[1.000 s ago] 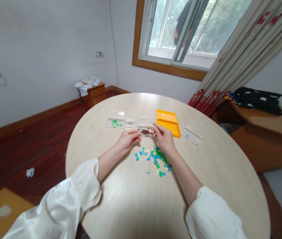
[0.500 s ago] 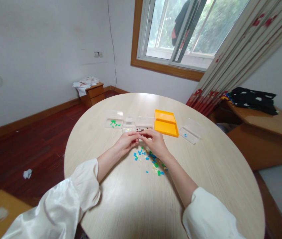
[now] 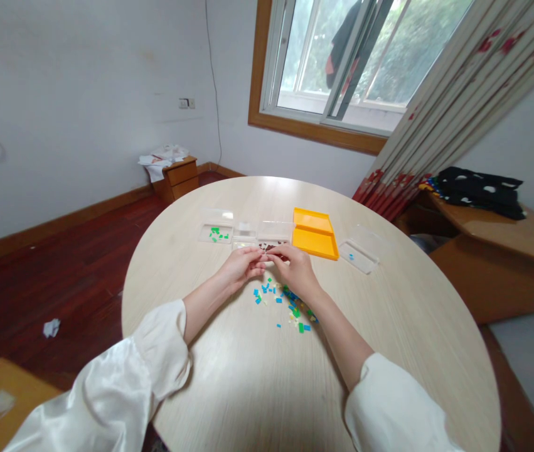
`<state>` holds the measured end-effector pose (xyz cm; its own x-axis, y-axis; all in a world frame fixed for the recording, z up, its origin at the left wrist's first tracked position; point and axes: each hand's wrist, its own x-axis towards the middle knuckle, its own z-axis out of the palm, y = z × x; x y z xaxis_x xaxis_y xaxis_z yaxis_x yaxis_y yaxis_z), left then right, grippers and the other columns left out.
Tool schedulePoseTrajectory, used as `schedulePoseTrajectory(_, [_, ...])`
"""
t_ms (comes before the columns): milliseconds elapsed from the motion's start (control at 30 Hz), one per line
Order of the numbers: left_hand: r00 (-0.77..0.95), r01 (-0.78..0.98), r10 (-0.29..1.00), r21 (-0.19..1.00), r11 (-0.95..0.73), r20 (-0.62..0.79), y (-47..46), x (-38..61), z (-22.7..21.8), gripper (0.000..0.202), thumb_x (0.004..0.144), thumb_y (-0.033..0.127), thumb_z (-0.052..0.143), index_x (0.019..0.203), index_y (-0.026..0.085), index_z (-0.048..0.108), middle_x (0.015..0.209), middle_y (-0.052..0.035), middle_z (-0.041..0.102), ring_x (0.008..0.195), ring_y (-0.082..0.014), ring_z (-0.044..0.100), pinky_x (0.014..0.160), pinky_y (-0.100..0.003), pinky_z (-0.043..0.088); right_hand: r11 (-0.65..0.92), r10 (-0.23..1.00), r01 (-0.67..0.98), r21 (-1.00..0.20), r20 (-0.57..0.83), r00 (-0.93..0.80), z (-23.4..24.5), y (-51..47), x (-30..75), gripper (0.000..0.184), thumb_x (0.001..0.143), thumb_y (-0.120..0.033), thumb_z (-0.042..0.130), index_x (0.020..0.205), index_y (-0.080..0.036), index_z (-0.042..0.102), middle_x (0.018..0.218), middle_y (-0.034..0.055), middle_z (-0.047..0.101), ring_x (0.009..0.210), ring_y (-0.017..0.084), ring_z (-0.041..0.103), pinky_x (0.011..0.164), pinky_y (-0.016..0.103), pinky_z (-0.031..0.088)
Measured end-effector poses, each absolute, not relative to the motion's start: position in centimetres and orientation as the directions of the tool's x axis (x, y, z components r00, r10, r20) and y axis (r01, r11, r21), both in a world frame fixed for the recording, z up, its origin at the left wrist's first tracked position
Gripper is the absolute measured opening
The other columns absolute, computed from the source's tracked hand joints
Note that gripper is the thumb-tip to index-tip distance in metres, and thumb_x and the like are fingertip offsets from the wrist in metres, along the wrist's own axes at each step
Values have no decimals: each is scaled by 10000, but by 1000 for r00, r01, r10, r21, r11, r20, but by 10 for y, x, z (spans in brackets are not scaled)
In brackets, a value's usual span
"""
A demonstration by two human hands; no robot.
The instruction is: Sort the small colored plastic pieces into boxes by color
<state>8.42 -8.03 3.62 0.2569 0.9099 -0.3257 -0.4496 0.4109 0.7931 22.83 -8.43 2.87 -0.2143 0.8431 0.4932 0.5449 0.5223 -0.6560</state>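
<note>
My left hand (image 3: 245,263) and my right hand (image 3: 292,269) meet fingertip to fingertip above the table, both in a pinch. Whatever lies between the fingers is too small to make out. Just behind them stands a clear box (image 3: 275,231) with dark brown pieces in it, partly covered by my fingers. Below my right hand lies a loose pile of small blue, green and yellow plastic pieces (image 3: 293,304), its right part hidden by the wrist. A clear box with green pieces (image 3: 217,225) stands to the left, with a smaller clear box (image 3: 243,230) beside it.
An open yellow case (image 3: 316,241) lies behind my right hand. Farther right is a clear box (image 3: 359,256) with a few blue pieces. All of it rests on a round pale wooden table (image 3: 248,389). A wooden cabinet (image 3: 497,270) stands beyond the right edge.
My fingertips have shifted slightly against each other, the right fingers drawing a little to the right. The boxes and the pile have stayed put.
</note>
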Motion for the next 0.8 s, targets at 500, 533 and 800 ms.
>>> schedulePoseTrajectory(500, [117,-365,968,896,252,-224,-77,85,32,110,801,103,516,699,121,554,495,43,504,363,-39,404,382,-148,326,265,939,383,-885,327,105,21,-61,247,254,745,-239,532,909,-155,708,899,90,715,778,192,661,709,333,531])
schedulePoseTrajectory(533, [116,-347,970,906,243,-215,-77,85,31,101,796,120,529,698,124,552,490,48,496,360,-37,393,381,-148,309,246,953,405,-881,296,65,26,-62,251,225,725,-224,547,858,-159,716,824,72,720,733,183,656,680,314,524])
schedulePoseTrajectory(800, [99,-83,992,993,86,-78,-78,85,29,95,742,212,594,692,142,556,453,68,462,361,-46,342,387,-174,225,69,816,805,-589,-431,-385,71,-94,299,137,548,-131,649,428,-180,608,417,-26,568,405,96,478,433,213,344])
